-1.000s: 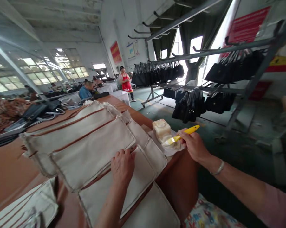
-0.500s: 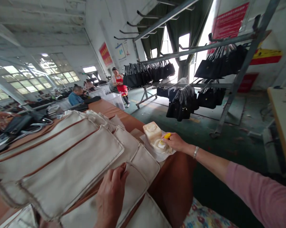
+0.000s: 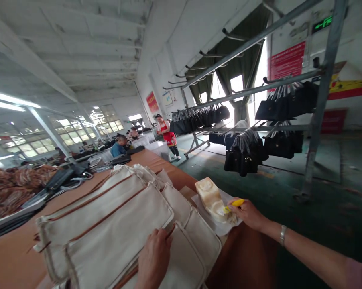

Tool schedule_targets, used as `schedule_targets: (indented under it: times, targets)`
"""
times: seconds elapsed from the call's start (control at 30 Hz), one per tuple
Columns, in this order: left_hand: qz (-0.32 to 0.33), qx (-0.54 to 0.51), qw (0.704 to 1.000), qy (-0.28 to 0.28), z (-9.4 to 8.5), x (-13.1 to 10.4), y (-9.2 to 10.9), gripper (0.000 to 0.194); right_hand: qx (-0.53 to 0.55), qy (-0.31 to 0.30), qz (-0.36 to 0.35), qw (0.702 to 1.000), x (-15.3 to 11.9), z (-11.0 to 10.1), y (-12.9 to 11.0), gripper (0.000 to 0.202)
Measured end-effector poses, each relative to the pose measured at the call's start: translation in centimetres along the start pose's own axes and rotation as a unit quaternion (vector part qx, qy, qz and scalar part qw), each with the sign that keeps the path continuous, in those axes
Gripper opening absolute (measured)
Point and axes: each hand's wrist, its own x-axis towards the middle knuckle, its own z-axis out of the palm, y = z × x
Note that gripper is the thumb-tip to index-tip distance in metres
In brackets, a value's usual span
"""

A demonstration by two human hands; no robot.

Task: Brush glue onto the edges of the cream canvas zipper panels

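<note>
The right hand (image 3: 250,214) is closed around a yellow-handled brush (image 3: 234,203), thumb and fingers pinching the handle near its head, with the bristle end down against a pale, waxy glue block (image 3: 211,197). That block lies on a sheet of white paper (image 3: 221,228) at the right edge of the brown table (image 3: 9,261). A metal bracelet (image 3: 282,235) sits on the wrist.

The left hand (image 3: 153,261) rests, fingers curved and close together, on the near end of the top canvas panel (image 3: 114,245), fingertips at its brown-piped edge; whether it pinches the edge or only presses on it cannot be told.

The canvas panels (image 3: 93,212) lie in an overlapping, fanned stack across the table, just left of the block. They look light and floppy, a soft woven cloth stiffened only along the trimmed edges, so a panel would likely sag if lifted by one corner; the piped border seems the firmest place to take hold. The brush is small and light, best held close to the head for control; any wet bristles would probably mark the cloth.

Farther left lie dark bags (image 3: 60,178) and patterned brown fabric (image 3: 15,180). Beyond, metal racks (image 3: 319,100) carry hanging black bags (image 3: 244,154), and other people (image 3: 169,134) work far down the hall.
</note>
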Motion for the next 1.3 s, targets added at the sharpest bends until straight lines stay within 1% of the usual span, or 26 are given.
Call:
schedule_targets:
  times: [0.07,0.1,0.17,0.23,0.3,0.37,0.43,0.53,0.6,0.67,0.73,0.77,0.83,0.87,0.9,0.97,1.03,1.07,1.17,1.2,1.23,1.27,1.3]
  targets:
    - [-0.010,-0.013,1.000,0.002,0.1,0.1,0.4,0.019,0.019,0.037,0.047,0.998,0.1,0.1,0.1,0.039]
    - [-0.013,-0.026,1.000,0.000,0.1,0.1,0.5,0.019,0.036,0.057,0.064,0.996,0.0,0.0,-0.3,0.040]
    - [-0.022,-0.059,0.998,-0.010,0.2,0.2,0.8,0.023,0.095,0.098,0.090,0.987,-0.2,0.0,-1.8,0.041]
    - [-0.022,-0.101,0.994,-0.029,0.1,0.2,0.9,0.026,0.178,0.114,0.102,0.972,-0.5,0.2,-4.5,0.041]
    - [-0.011,-0.144,0.988,-0.052,0.0,0.0,1.0,0.028,0.254,0.097,0.104,0.957,-0.8,0.6,-7.6,0.039]
    - [0.002,-0.206,0.976,-0.070,-0.5,-0.7,1.2,0.034,0.300,0.074,0.102,0.946,-1.0,1.3,-10.6,0.037]
    - [0.006,-0.297,0.950,-0.091,-1.1,-1.6,1.5,0.042,0.325,0.056,0.094,0.939,-1.3,2.1,-12.9,0.034]
    - [-0.006,-0.426,0.896,-0.127,-2.1,-3.1,2.2,0.048,0.331,0.028,0.060,0.941,-1.6,3.4,-14.9,0.032]
    - [-0.017,-0.470,0.871,-0.143,-2.6,-4.0,2.7,0.049,0.311,0.011,0.022,0.950,-1.4,4.4,-15.3,0.030]
    - [-0.023,-0.505,0.848,-0.160,-2.9,-4.6,3.1,0.050,0.268,0.002,-0.022,0.963,-0.9,5.2,-15.4,0.028]
    - [-0.018,-0.527,0.831,-0.177,-2.9,-4.9,3.3,0.050,0.228,0.013,-0.053,0.972,-0.4,5.5,-15.4,0.027]
    - [-0.014,-0.530,0.828,-0.182,-2.8,-5.0,3.4,0.050,0.218,0.028,-0.060,0.974,-0.2,5.4,-15.4,0.028]
    - [-0.004,-0.528,0.830,-0.178,-2.6,-5.2,3.4,0.050,0.215,0.054,-0.055,0.974,-0.3,5.0,-15.6,0.030]
    - [0.001,-0.525,0.834,-0.171,-2.4,-5.3,3.5,0.050,0.215,0.056,-0.050,0.974,-0.5,4.7,-15.8,0.031]
    - [0.007,-0.522,0.837,-0.162,-2.2,-5.3,3.5,0.049,0.209,0.048,-0.050,0.975,-0.9,4.5,-15.9,0.031]
    - [0.019,-0.513,0.846,-0.143,-1.9,-5.5,3.7,0.046,0.186,0.014,-0.063,0.980,-1.6,4.3,-16.1,0.030]
    - [0.034,-0.489,0.863,-0.119,-1.6,-5.8,4.0,0.042,0.166,-0.004,-0.081,0.983,-1.9,4.3,-16.0,0.028]
    - [0.042,-0.471,0.875,-0.104,-1.5,-6.0,4.1,0.040,0.159,0.006,-0.085,0.984,-1.9,4.2,-15.8,0.028]
    - [0.070,-0.404,0.911,-0.045,-1.0,-6.7,4.3,0.034,0.153,0.078,-0.076,0.982,-1.0,3.7,-15.3,0.028]
    - [0.080,-0.381,0.921,-0.024,-0.8,-6.9,4.3,0.032,0.157,0.093,-0.069,0.981,-0.7,3.5,-15.2,0.028]
    - [0.090,-0.361,0.928,-0.005,-0.7,-7.1,4.4,0.030,0.164,0.093,-0.062,0.980,-0.5,3.3,-15.2,0.029]
    - [0.098,-0.343,0.934,0.011,-0.5,-7.2,4.4,0.029,0.171,0.074,-0.057,0.981,-0.4,3.2,-15.2,0.030]
    - [0.104,-0.330,0.938,0.024,-0.4,-7.4,4.4,0.029,0.176,0.041,-0.054,0.982,-0.4,3.1,-15.3,0.031]
